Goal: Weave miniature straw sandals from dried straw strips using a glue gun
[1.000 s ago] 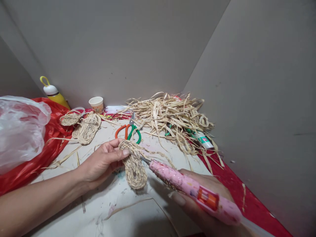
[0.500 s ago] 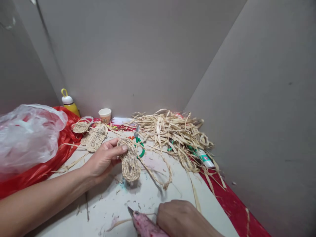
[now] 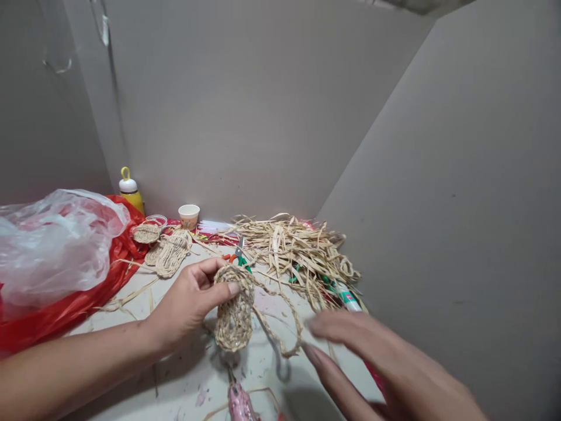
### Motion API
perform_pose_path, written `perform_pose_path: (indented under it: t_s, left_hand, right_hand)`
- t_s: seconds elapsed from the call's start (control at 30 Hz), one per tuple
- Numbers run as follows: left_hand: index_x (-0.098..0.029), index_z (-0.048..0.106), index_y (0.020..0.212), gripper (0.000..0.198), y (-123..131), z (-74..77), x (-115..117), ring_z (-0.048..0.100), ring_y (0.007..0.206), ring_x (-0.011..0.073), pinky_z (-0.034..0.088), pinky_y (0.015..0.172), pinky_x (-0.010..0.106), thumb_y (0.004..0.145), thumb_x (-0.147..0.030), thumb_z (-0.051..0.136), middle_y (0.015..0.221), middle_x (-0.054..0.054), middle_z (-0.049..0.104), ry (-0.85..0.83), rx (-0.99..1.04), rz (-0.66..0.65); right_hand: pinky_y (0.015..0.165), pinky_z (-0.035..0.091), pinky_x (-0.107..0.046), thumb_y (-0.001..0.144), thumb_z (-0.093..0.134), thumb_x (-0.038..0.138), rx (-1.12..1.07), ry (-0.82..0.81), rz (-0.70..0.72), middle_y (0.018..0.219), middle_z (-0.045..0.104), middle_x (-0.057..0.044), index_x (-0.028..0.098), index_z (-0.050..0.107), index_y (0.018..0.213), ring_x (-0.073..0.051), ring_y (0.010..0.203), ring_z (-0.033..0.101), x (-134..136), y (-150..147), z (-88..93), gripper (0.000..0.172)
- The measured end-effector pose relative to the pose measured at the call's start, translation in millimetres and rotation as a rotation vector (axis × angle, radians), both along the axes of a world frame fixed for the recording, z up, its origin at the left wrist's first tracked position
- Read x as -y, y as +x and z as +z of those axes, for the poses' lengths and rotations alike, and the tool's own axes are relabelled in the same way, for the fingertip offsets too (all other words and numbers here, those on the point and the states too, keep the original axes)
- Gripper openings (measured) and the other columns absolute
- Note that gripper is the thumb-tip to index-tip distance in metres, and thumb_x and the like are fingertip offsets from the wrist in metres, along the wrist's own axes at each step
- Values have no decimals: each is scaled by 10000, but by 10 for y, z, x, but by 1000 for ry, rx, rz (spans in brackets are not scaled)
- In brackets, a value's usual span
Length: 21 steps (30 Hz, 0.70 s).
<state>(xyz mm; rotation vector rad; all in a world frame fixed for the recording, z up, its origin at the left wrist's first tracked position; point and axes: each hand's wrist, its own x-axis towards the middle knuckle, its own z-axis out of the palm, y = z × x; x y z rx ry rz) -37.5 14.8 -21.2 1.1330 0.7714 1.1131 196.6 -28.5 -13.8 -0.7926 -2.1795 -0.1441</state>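
My left hand (image 3: 193, 298) pinches a small oval sole of coiled straw braid (image 3: 235, 321) by its upper left edge, thumb on top. From the sole a loose tail of braid (image 3: 291, 316) loops out to the right. My right hand (image 3: 372, 362) holds nothing; its thumb and fingers are spread, close to the loop's right side, and slightly blurred. Below the sole a pink glue gun (image 3: 241, 403) lies on the white board with its dark nozzle pointing away from me. Behind the sole are scissors (image 3: 240, 254) with green and orange handles, partly hidden.
A heap of dry straw strips (image 3: 293, 245) lies at the back right, partly over a white-green tube (image 3: 348, 297). Finished-looking woven soles (image 3: 173, 252) lie at the back left. A paper cup (image 3: 189, 217), a yellow bottle (image 3: 134, 196) and plastic bags (image 3: 56, 245) stand or lie behind.
My right hand has let go of the glue gun and moved up and right, fingers opening toward the braid loop. My left hand still holds the sole, now tilted more upright.
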Motion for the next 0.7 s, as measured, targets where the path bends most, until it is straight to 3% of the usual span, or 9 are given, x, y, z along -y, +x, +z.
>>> perform_pose_path:
  t_s: [0.07,0.13,0.27,0.43,0.7]
  left_hand:
    - [-179,670,829,90,8,28,53,501,591,82,388,563,193,787,-243,717,684,-32,605,6,9,-23]
    - [-184,677,823,85,14,55,95,533,614,92,409,580,195,783,-245,720,701,-22,626,2,21,-43]
    - [-186,683,808,84,16,84,121,573,658,111,445,634,207,777,-252,724,724,-13,653,5,22,-36]
    - [-187,684,827,114,21,72,95,579,660,114,447,620,201,762,-260,741,729,-10,665,-10,16,-16]
    - [-186,685,839,119,36,36,108,600,668,128,469,638,222,762,-257,743,726,-4,670,-20,21,-17]
  right_hand:
    - [840,559,-372,835,618,113,-66,72,-59,1029,715,-119,213,531,1144,-258,974,686,-128,-143,27,337]
    - [859,551,-386,826,616,77,-90,99,-39,1056,698,-132,194,509,1148,-251,1014,669,-246,-270,-11,358]
    - [767,568,-323,822,584,3,-130,91,31,925,710,-83,186,522,1114,-192,855,695,-346,-383,-106,350]
    - [723,570,-263,819,572,-12,-178,52,75,846,717,-48,184,573,1065,-157,768,694,-269,-409,-96,314]
    - [570,573,-190,809,616,86,-384,-230,9,698,717,11,188,673,879,-104,557,663,-176,-459,-29,136]
